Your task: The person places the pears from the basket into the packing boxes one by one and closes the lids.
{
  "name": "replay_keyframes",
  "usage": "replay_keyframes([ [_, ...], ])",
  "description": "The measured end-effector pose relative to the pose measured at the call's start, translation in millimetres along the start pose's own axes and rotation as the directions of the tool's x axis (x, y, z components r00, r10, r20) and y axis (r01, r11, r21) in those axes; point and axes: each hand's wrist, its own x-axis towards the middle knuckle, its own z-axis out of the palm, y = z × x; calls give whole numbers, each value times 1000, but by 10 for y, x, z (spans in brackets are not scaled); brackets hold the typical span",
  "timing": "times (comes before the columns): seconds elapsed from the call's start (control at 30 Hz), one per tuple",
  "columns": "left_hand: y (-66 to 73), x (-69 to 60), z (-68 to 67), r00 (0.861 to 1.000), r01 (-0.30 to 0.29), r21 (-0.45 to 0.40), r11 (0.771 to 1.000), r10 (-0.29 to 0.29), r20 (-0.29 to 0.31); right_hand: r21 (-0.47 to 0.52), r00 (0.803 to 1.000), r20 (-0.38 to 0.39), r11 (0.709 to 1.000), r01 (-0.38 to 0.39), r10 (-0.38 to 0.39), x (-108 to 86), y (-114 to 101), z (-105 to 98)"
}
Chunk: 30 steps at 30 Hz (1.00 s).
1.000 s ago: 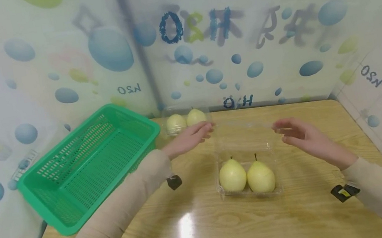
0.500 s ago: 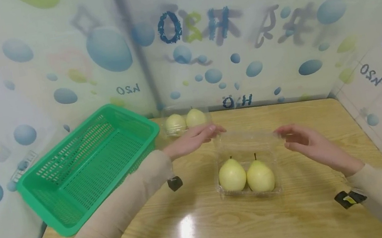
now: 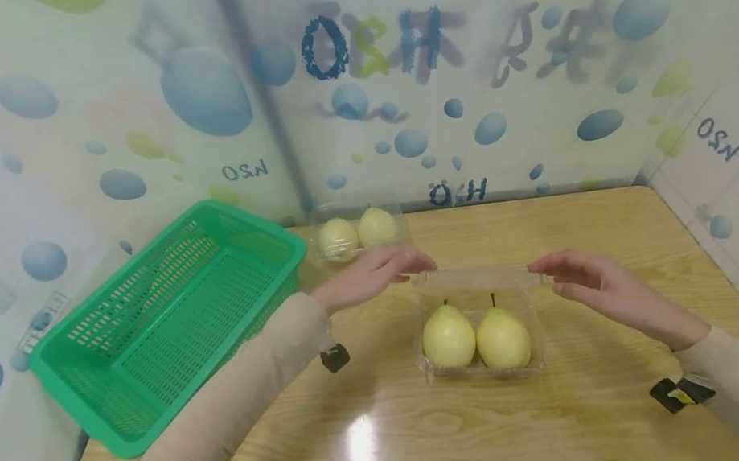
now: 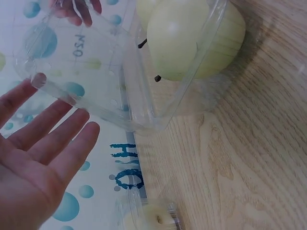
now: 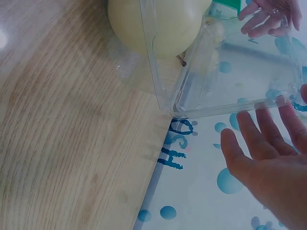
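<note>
Two yellow-green pears (image 3: 503, 339) sit side by side in a clear plastic clamshell box (image 3: 484, 372), whose see-through lid (image 4: 103, 103) stands raised at the far side. My left hand (image 3: 376, 272) is at the lid's left edge, its extended fingertips touching the rim in the left wrist view. At the opposite edge is my right hand (image 3: 591, 283); the right wrist view shows its spread fingers (image 5: 256, 136) against the lid's rim. Neither hand curls round the lid. The lid's outline is faint in the head view.
A green plastic basket (image 3: 179, 389) stands on the left of the wooden table (image 3: 407, 453). Behind my left hand, a second clear box (image 3: 396, 240) holds two more pears. A patterned sheet (image 3: 503, 20) hangs along the back and sides.
The lid has tilted from leaning back toward the near side, over the pears. Both hands have come slightly lower and nearer with it. The pears have stayed in place.
</note>
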Motion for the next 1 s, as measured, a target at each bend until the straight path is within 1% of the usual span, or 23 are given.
replay_keyframes([
  [0.07,-7,-14,4,1000,-10,27,1000,9,11,5,1000,7,1000,1,-1,-12,-2,3],
  [0.13,-17,-26,6,999,-40,90,995,38,23,12,1000,11,1000,8,-8,-22,-2,8],
  [0.23,-30,-40,8,996,-83,187,979,77,39,33,1000,15,999,15,-16,-36,-3,18],
  [0.3,-34,-46,13,994,-108,226,968,99,52,35,1000,14,999,23,-24,-42,2,27],
  [0.37,-29,-51,22,993,-112,221,969,99,67,28,1000,15,999,26,-27,-52,7,35],
  [0.47,-22,-49,45,992,-107,211,972,91,87,-7,998,19,999,53,-53,-66,35,44],
  [0.53,-16,-44,65,992,-104,220,970,85,97,-27,997,28,997,69,-68,-76,52,47],
  [0.67,-16,-41,112,990,-113,263,958,85,112,-47,995,54,995,91,-89,-100,84,54],
  [0.77,-10,-48,144,989,-126,307,943,95,114,-67,992,73,992,105,-100,-122,100,66],
  [0.87,5,-56,174,988,-133,338,932,98,118,-95,990,81,988,119,-111,-141,105,84],
  [1.0,20,-69,209,986,-135,368,920,89,139,-122,990,79,985,126,-117,-170,107,113],
])
